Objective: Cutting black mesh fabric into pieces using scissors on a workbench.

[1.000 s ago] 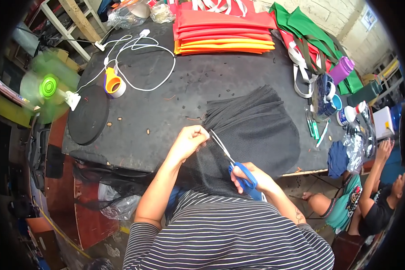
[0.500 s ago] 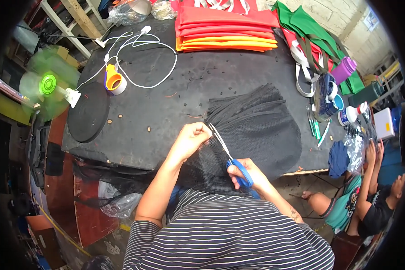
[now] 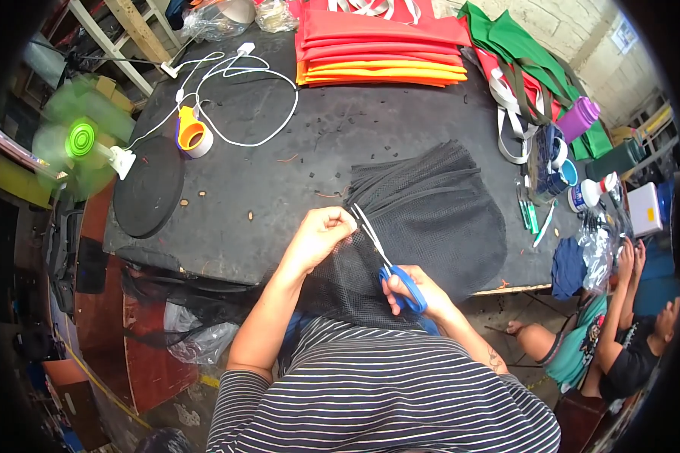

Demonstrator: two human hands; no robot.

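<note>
A: Your bench [image 3: 295, 189] fills the middle of the view, dark and scattered with small offcuts. The stack of black mesh pieces [image 3: 438, 211] lies near its front edge, at about four o'clock from the bench's centre, with one layer drawn toward your lap.

B: And my hands?

A: Your left hand [image 3: 321, 234] is closed tight, pinching the mesh edge at nine o'clock from the stack. Your right hand [image 3: 423, 294] is wrapped around the blue handles of the scissors [image 3: 389, 260], blades a little apart and pointing toward eleven o'clock, tips just beside your left fingers.

B: What could go wrong?

A: I'd judge the main danger is those tips nicking your left fingers, because the pinch sits so near the blades. The mesh could also sag and snag between the blades if your left hand slackens, giving a ragged cut.

B: Anything else nearby?

A: A pile of red and orange fabric [image 3: 381, 45] at twelve o'clock, a white cable [image 3: 234, 98] and a tape roll [image 3: 193, 136] toward ten, well apart.
</note>
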